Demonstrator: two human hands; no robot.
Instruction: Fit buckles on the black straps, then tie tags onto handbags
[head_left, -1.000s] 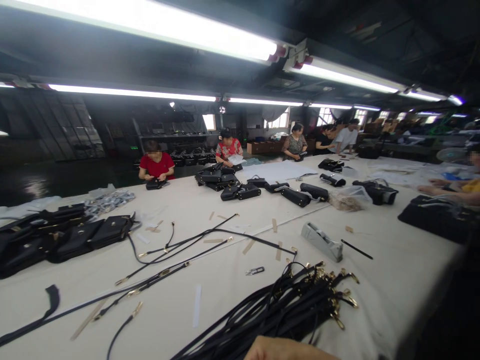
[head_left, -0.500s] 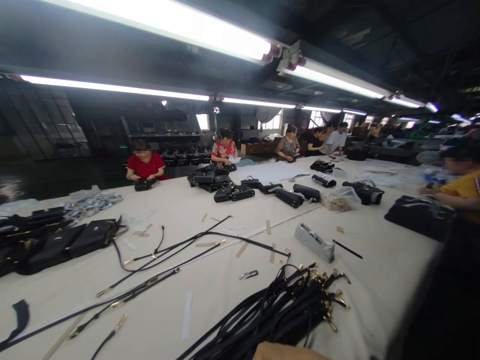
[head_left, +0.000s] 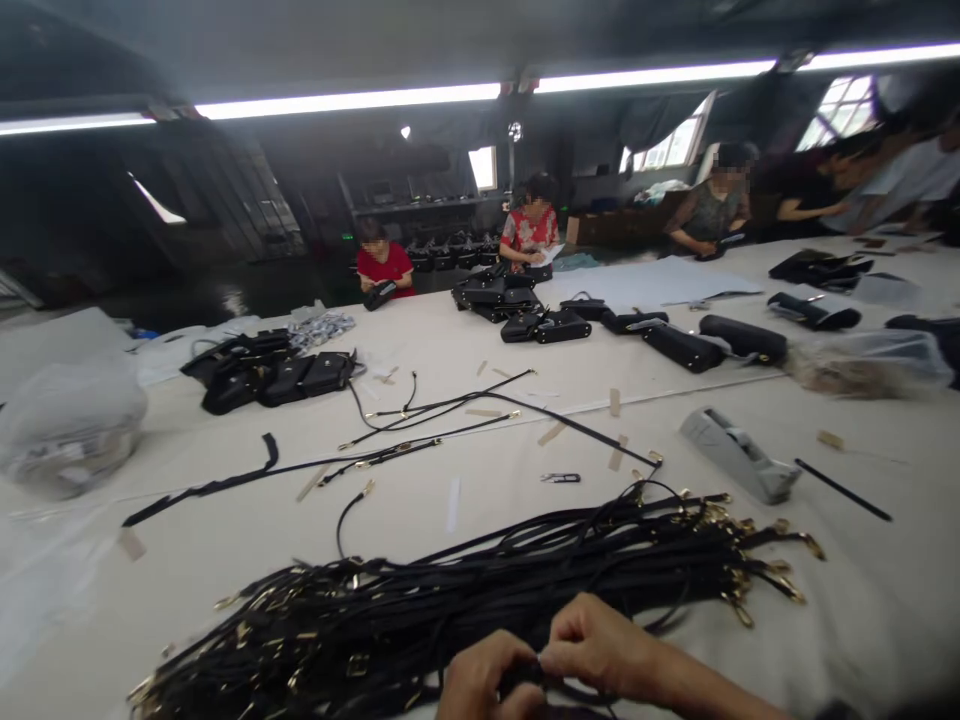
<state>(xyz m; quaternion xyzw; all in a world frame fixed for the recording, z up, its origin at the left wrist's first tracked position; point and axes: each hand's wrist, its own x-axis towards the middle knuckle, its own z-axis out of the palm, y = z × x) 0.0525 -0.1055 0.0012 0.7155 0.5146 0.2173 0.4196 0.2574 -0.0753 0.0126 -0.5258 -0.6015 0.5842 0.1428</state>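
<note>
A big bundle of black straps (head_left: 465, 590) with gold clasps lies across the near part of the white table (head_left: 862, 590). Both my hands meet at the bottom edge of the view, on top of the bundle. My left hand (head_left: 484, 685) is curled, its fingers closed on a black strap. My right hand (head_left: 600, 645) pinches the same strap, thumb against fingers, touching the left hand. The gold clasp ends (head_left: 757, 560) fan out to the right.
Loose straps (head_left: 420, 415), paper strips and small snips (head_left: 560, 478) lie mid-table. A grey tape dispenser (head_left: 739, 467) sits right. Black bags (head_left: 270, 375) are piled left and further back (head_left: 540, 320). A plastic sack (head_left: 64, 425) is far left. Several people work at the far edge.
The view has tipped down and swung left. Both my hands have come into sight, closed on a strap over the bundle; earlier only a sliver of one hand showed.
</note>
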